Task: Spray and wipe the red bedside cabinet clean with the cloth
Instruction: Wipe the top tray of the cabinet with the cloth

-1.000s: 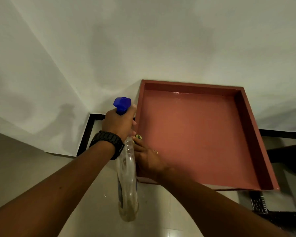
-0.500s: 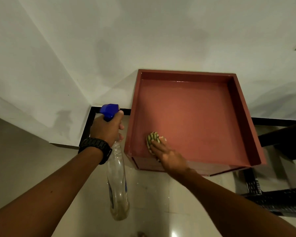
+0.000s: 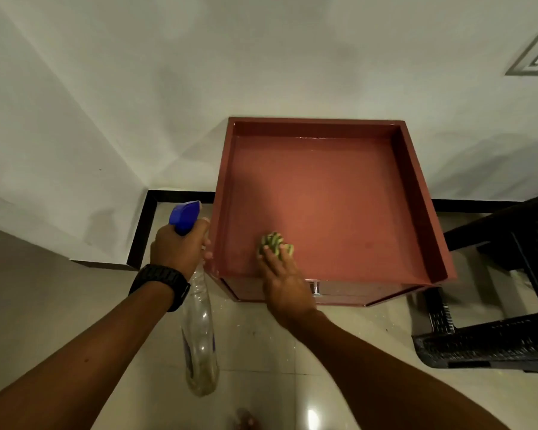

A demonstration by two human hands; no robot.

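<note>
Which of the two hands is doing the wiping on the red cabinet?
The right hand: its fingers press the green cloth onto the cabinet top. The left hand, with the wristwatch, only holds the spray bottle.

the red painted wooden cabinet (image 3: 330,206) has a smooth satin sheen, the clear plastic spray bottle (image 3: 199,342) at eight o'clock glossy, the green striped cloth (image 3: 275,243) soft, crumpled.
</note>
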